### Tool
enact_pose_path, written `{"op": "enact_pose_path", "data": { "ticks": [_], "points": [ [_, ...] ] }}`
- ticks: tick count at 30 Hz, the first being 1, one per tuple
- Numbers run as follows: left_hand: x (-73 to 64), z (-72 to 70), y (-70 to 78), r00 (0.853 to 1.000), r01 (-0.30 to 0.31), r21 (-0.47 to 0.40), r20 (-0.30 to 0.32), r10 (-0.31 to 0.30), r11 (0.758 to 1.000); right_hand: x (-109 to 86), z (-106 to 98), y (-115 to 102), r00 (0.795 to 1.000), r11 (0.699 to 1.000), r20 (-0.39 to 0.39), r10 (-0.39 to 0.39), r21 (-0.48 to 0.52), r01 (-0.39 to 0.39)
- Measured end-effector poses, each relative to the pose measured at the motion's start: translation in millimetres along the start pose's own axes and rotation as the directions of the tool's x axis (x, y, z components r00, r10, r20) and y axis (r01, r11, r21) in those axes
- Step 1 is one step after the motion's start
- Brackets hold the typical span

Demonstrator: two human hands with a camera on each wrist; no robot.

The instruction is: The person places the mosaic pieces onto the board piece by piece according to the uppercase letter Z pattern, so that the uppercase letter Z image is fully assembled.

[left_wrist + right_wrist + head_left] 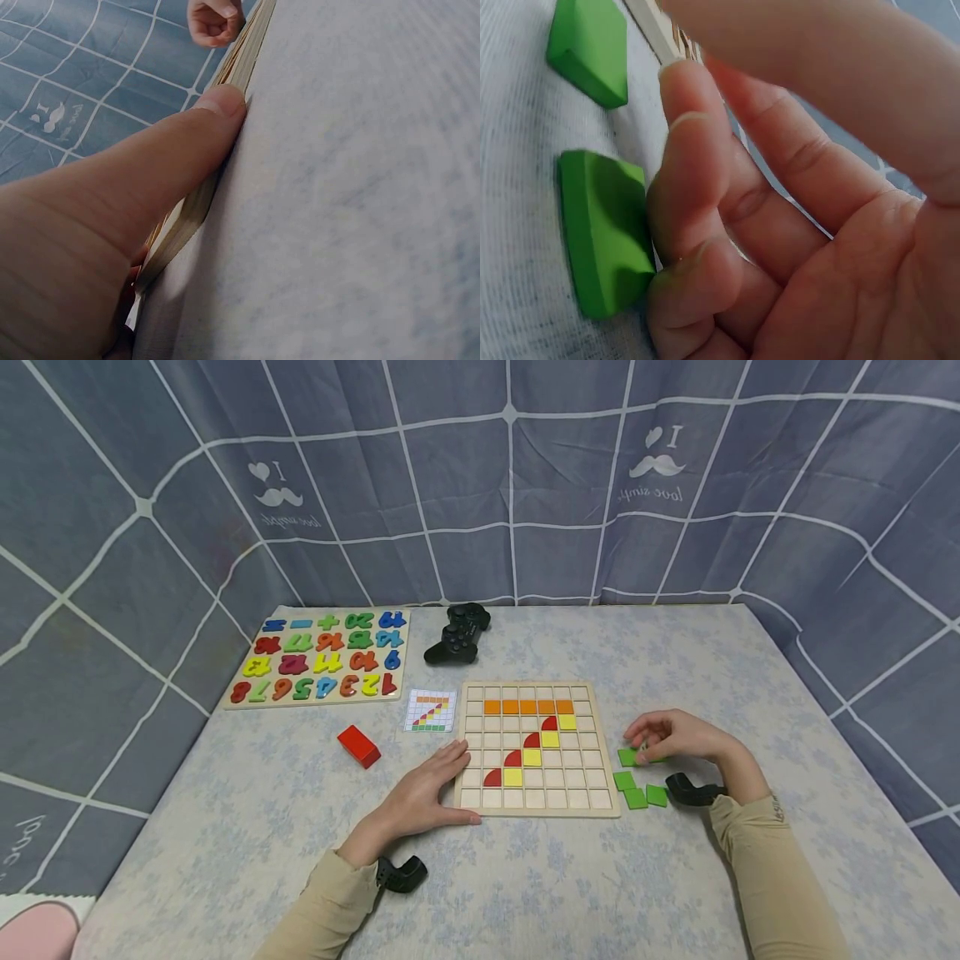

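Note:
A wooden grid board [537, 800] carries a row of orange squares near its top and a diagonal of red quarter-round pieces beside yellow squares. My left hand [422, 793] steadies its lower left corner; the thumb [202, 124] lies along the front edge and the fingers touch the left side. To the right of the board, my right hand [678, 735] hovers low over several green square tiles [636, 798], its fingers loosely bent. Two green tiles [604, 232] show beside those fingers in the right wrist view. No tile is visible in its grasp; the thumb's tip is hidden there.
A pattern card [431, 711] lies against the board's upper left. Further left are a red block [359, 747] and a board of coloured numbers [315, 700]. A black game controller [459, 635] sits behind, before a grid-patterned curtain [465, 485].

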State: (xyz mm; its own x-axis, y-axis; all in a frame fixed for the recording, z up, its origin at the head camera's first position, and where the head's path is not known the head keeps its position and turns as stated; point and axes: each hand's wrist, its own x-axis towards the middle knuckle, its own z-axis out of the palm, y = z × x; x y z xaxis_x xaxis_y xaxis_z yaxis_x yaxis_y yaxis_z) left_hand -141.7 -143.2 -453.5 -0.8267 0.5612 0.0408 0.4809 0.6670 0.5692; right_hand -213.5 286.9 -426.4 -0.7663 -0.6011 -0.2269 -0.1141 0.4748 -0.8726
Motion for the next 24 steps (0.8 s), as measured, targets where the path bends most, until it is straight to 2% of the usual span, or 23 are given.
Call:
{"op": "enact_pose_path", "data": {
  "ticks": [24],
  "points": [
    [0.4, 0.7, -1.3, 1.000, -0.002, 0.002, -0.004, 0.002, 1.000, 3.9, 3.5, 0.4, 1.000, 0.991, -0.030, 0.002, -0.136, -0.006]
  ]
}}
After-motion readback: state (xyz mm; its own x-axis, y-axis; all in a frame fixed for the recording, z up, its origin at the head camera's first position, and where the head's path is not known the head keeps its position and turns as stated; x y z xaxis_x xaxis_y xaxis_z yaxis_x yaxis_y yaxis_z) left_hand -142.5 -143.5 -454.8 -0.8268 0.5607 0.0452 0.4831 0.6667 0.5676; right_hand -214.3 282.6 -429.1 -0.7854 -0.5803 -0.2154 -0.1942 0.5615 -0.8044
